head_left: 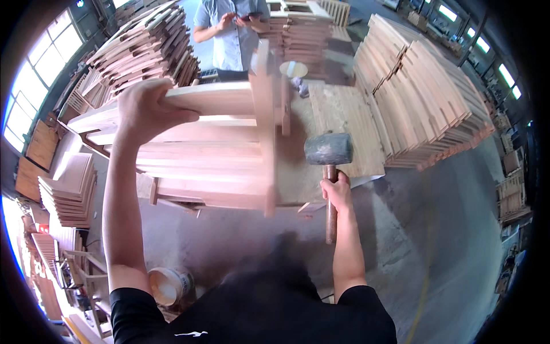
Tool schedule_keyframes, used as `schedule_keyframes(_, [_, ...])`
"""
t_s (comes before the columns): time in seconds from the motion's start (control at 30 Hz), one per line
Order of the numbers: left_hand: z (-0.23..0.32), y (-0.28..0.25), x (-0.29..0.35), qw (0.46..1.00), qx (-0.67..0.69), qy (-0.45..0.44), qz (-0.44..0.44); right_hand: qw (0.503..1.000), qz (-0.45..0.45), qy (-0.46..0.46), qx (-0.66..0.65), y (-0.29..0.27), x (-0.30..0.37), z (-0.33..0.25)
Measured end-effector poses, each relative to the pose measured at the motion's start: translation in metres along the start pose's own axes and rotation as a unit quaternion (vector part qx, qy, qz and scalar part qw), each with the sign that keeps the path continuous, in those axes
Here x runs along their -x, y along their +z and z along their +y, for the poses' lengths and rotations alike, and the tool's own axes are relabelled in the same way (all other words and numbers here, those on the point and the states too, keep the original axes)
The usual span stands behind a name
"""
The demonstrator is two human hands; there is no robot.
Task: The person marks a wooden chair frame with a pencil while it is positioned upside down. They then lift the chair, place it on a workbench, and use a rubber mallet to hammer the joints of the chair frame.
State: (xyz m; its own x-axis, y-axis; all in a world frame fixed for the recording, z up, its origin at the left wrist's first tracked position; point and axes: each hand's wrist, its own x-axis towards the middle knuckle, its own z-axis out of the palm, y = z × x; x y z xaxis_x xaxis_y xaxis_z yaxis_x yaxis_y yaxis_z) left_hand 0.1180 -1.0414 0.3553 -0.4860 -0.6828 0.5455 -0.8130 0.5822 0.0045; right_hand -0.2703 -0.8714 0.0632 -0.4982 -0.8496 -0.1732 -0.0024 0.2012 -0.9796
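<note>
My left hand [148,112] grips the upper rail of a pale wooden slatted frame [200,150], with the thumb along the rail's near side and the other fingers mostly hidden behind it. An upright end post [264,137] closes off the frame's right end and is blurred. To the right of that post, my right hand [338,192] is closed around the wooden handle of a mallet [328,149]. The mallet's thick dark head points away from me and is apart from the frame.
Under the frame is a work table [344,123]. Tall stacks of wooden panels stand at the right [418,97] and far left [143,49]. Across the table, a person in a light shirt [229,43] holds a phone. A bucket [171,285] sits on the floor near my left arm.
</note>
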Motion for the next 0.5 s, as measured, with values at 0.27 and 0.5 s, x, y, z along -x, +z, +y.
schedule_keyframes(0.27, [0.0, -0.001, -0.003, 0.999, 0.02, 0.001, 0.026, 0.952, 0.091, -0.265, 0.122, -0.026, 0.016, -0.209])
schedule_keyframes(0.5, [-0.012, 0.01, -0.002, 0.999, 0.001, -0.024, -0.028, 0.763, 0.226, -0.444, 0.412, -0.014, 0.067, -0.389])
